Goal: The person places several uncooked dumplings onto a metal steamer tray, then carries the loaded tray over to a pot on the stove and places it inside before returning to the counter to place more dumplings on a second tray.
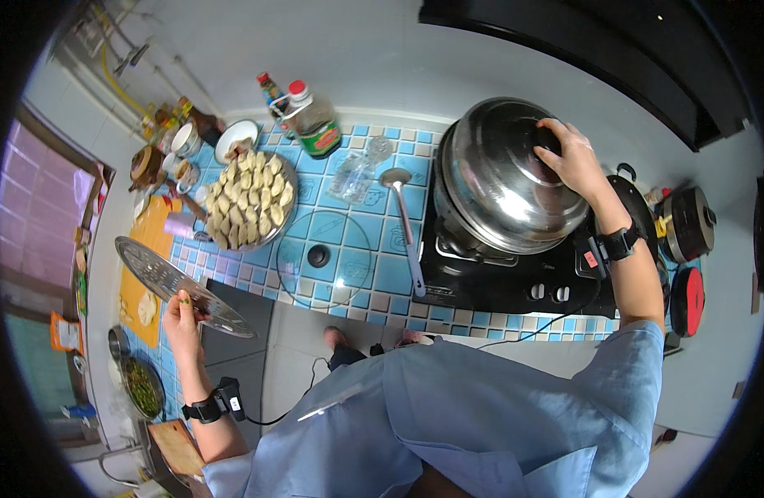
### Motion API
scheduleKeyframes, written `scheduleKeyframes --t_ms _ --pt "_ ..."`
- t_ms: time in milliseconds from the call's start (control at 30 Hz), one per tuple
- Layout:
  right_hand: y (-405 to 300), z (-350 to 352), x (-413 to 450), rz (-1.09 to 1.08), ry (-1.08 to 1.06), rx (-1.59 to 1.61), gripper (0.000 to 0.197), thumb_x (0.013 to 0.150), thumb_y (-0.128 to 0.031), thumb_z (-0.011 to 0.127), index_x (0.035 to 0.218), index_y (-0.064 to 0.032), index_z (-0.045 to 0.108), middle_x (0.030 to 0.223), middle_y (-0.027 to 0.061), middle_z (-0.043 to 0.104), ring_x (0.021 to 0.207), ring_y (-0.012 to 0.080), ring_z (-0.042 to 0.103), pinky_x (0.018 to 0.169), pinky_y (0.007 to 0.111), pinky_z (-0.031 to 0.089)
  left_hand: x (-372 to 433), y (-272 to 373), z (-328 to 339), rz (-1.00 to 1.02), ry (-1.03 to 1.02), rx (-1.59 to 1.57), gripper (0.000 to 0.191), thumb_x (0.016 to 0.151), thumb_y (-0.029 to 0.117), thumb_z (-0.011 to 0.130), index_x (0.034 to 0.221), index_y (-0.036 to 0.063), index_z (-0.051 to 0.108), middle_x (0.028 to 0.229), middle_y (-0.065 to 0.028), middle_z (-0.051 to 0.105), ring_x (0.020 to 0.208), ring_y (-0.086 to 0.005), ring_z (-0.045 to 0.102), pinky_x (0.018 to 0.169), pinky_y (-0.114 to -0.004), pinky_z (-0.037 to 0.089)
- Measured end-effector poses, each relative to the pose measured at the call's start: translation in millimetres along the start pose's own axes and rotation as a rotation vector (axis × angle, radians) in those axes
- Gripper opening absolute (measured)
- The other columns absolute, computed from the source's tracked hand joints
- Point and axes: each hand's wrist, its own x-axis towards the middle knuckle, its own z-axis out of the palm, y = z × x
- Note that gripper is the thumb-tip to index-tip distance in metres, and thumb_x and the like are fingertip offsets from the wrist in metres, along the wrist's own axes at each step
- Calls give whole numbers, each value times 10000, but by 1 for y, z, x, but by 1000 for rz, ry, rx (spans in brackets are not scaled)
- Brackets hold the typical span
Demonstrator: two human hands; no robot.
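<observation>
My left hand point(184, 325) grips the edge of a round perforated metal steamer plate point(173, 280), held tilted in the air left of the counter's corner. On the gas stove, my right hand point(565, 152) has its fingers around the black knob of a domed steel lid point(500, 162). The lid sits over a large steel pot point(456, 218), whose inside is hidden. Several uncooked dumplings point(248, 193) lie in rows on a round tray point(287, 215) on the tiled counter. A glass lid point(351, 249) with a black knob lies flat between tray and stove.
A long-handled ladle point(407, 224) lies beside the black gas stove point(481, 286). Behind stand an oil jug point(313, 124) and a crumpled clear plastic bag point(352, 177). At left are a yellow cutting board point(147, 230) with dough point(147, 308) and a bowl of chopped greens point(142, 386).
</observation>
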Motion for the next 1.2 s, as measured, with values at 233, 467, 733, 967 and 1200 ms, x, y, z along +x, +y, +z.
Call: scheduleKeyframes --t_ms 233,467,733,967,1200 --pt "-5 13 1 8 -2 -28 378 729 -173 608 1077 -66 504 998 201 530 957 363 504 832 388 396 -17 -26 -30 -78 104 38 319 866 317 500 730 30 518 601 -14 489 511 -82 457 489 -206 379" --pt "-10 29 9 40 14 -123 380 745 -185 608 1095 -86 499 1041 192 534 986 345 507 850 379 400 -10 -50 -65 -71 143 93 290 875 256 490 727 7 511 600 -32 508 517 -98 495 487 -219 395" --pt "26 20 -4 187 164 -85 444 806 -230 579 1203 -77 453 970 121 542 854 188 514 765 290 407 3 -63 -111 -63 201 204 348 824 266 564 616 16 440 513 -20 466 482 -93 510 448 -238 391" --pt "-148 13 -13 70 286 565 275 873 -199 491 1080 -29 552 893 20 573 689 54 463 623 191 377 9 -82 -161 -171 227 554 327 746 272 640 661 -3 485 523 -74 471 509 -179 518 475 -280 394" --pt "-431 179 -36 -80 -833 1081 308 840 -135 525 1114 6 508 922 95 597 859 159 576 741 261 465 21 -94 -181 61 93 644 341 695 280 674 821 -10 548 757 -155 555 689 -306 547 618 -370 443"
